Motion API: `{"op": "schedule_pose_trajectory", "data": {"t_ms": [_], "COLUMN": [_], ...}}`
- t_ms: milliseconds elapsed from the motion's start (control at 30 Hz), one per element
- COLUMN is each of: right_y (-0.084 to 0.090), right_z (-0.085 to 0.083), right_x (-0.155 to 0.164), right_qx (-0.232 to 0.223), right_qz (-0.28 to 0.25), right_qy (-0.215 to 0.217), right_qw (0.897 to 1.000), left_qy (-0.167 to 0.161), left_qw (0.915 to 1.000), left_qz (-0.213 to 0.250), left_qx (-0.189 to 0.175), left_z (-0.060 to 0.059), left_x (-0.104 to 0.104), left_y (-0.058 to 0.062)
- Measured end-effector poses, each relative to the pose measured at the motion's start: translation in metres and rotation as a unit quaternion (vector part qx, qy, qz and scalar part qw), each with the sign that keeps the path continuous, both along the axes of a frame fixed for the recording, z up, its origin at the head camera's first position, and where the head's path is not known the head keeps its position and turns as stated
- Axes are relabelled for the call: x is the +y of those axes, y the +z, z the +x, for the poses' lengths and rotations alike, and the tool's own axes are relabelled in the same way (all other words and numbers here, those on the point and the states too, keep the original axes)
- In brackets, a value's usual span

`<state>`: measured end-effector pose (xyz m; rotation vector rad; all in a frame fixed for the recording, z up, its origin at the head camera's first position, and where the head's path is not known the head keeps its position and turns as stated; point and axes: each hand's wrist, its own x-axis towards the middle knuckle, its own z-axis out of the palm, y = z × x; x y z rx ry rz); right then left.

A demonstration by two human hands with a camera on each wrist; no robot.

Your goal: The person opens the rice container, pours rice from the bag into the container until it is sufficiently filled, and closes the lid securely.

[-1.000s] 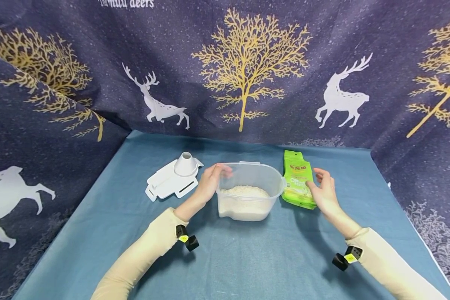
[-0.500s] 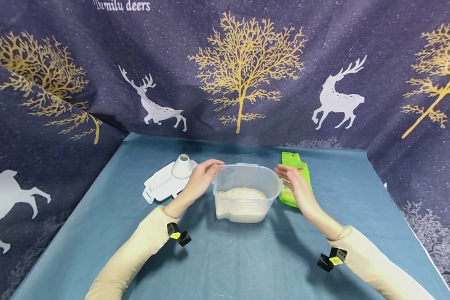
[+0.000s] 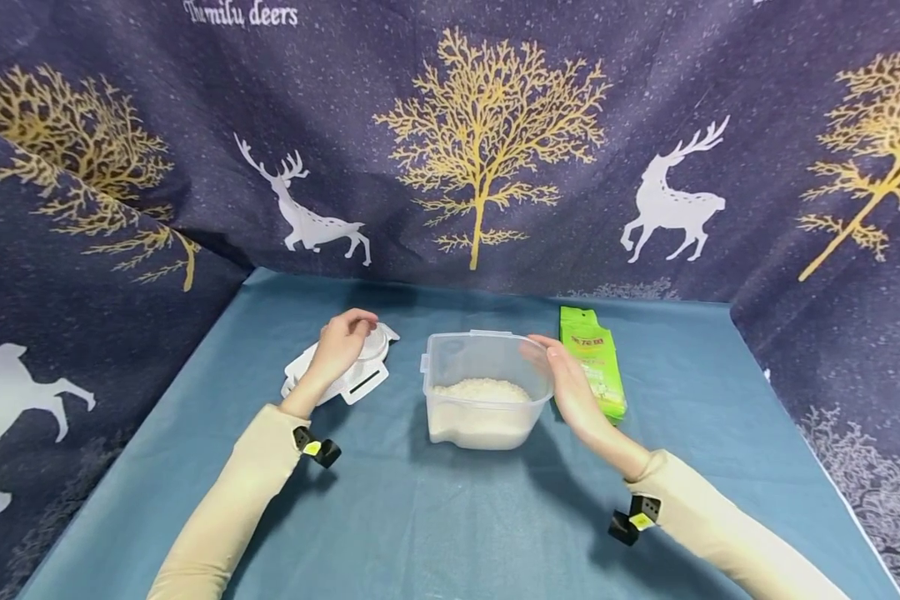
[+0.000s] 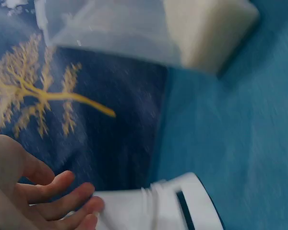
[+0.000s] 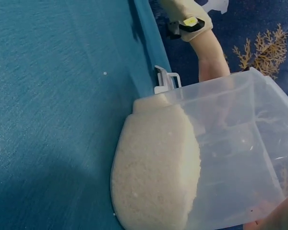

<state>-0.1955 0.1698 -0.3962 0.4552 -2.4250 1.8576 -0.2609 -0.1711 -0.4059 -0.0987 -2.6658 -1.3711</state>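
A clear plastic container (image 3: 450, 367) stands on the cloth, partly filled with white rice (image 3: 487, 417). My right hand (image 3: 573, 392) rests against its right side near the rim, fingers extended; some of them show through the plastic. In the right wrist view only a little of that hand (image 5: 278, 218) appears at the lower corner. My left hand (image 3: 337, 346) is over the white lid (image 3: 367, 379) and hides most of its cone-shaped spout. The left wrist view shows the left hand's fingers (image 4: 79, 196) loosely bent beside the lid; contact with the spout cannot be made out.
A green bag (image 3: 596, 358) with printed lettering lies right of the container, just beyond my right hand. Blue cloth (image 3: 450, 517) covers the table. A dark curtain (image 3: 420, 150) with trees and deer hangs behind and at both sides.
My left hand has left the container's left side and moved left over the lid. My right hand has come leftward from beside the green bag to the container's right side.
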Motion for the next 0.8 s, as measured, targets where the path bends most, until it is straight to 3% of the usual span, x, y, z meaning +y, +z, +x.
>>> {"op": "schedule_pose_trajectory", "data": {"t_ms": [167,333,633,800], "right_y": [-0.004,-0.005,-0.007,-0.005], "right_z": [-0.001,-0.001,-0.001,-0.001], "right_x": [0.0,0.001,0.001,0.001], "right_qx": [0.001,0.012,0.003,0.001], "right_qz": [-0.032,-0.035,-0.036,-0.032], "right_qy": [0.014,0.021,0.026,0.025], "right_qw": [0.999,0.999,0.999,0.999], "left_qy": [0.043,0.06,0.048,0.053], "left_qw": [0.998,0.9948,0.9865,0.982], "left_qz": [-0.043,-0.075,-0.152,-0.179], "left_qx": [0.015,0.035,-0.035,-0.028], "left_z": [-0.004,-0.006,-0.005,-0.003], "left_x": [-0.013,-0.02,-0.028,-0.03], "left_y": [-0.012,-0.023,-0.04,-0.044]}}
